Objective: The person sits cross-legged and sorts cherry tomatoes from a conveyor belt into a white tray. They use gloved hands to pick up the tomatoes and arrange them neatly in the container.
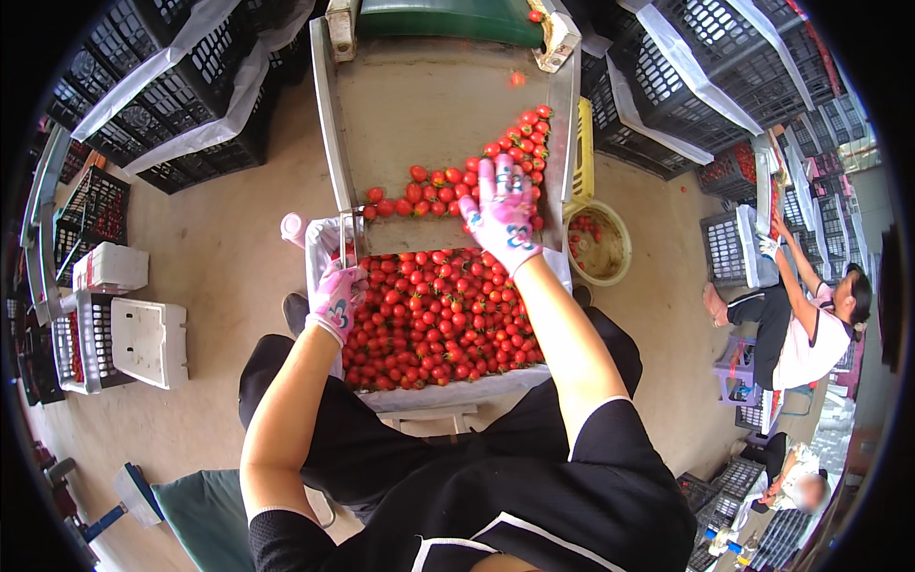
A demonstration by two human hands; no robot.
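Observation:
My right hand, in a pink patterned glove, lies spread on cherry tomatoes at the right side of a sorting chute. Loose tomatoes form a band across the chute's lower part and up its right wall. My left hand, gloved alike, is at the upper left corner of a lined crate, beside a metal piece at the chute's end; its fingers are bent, and whether they grip the metal cannot be told. Many cherry tomatoes fill the crate between my knees. One blurred tomato is higher on the chute.
A green conveyor belt is above the chute. A round tub with some tomatoes and a yellow crate stand right. Stacked black crates flank both sides. White foam boxes are left. Two people sit at right.

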